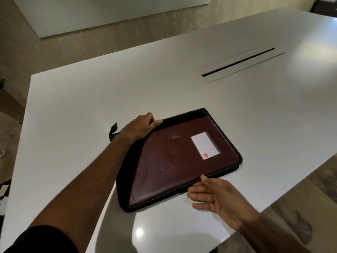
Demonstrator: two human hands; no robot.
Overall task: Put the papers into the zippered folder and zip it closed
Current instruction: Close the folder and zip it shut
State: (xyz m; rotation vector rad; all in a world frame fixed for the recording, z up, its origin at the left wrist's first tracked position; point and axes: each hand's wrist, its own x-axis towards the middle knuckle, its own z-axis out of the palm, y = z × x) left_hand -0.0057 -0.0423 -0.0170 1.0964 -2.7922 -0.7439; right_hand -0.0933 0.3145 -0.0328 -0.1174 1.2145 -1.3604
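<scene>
A maroon zippered folder (pixel 173 161) with black edging and a white label lies flat and closed on the white table (pixel 91 99). My left hand (pixel 140 126) grips its far left corner, fingers curled over the black edge. My right hand (pixel 215 196) hovers at the near long edge with straight, spread fingers, one fingertip touching the zipper line. A black strap (pixel 112 131) sticks out beyond the left hand. No papers are visible.
A long cable slot (pixel 238 64) is set into the table at the far right. The table's edge runs close on the right, with patterned carpet (pixel 300 207) below. A second white table (pixel 109 13) stands farther back.
</scene>
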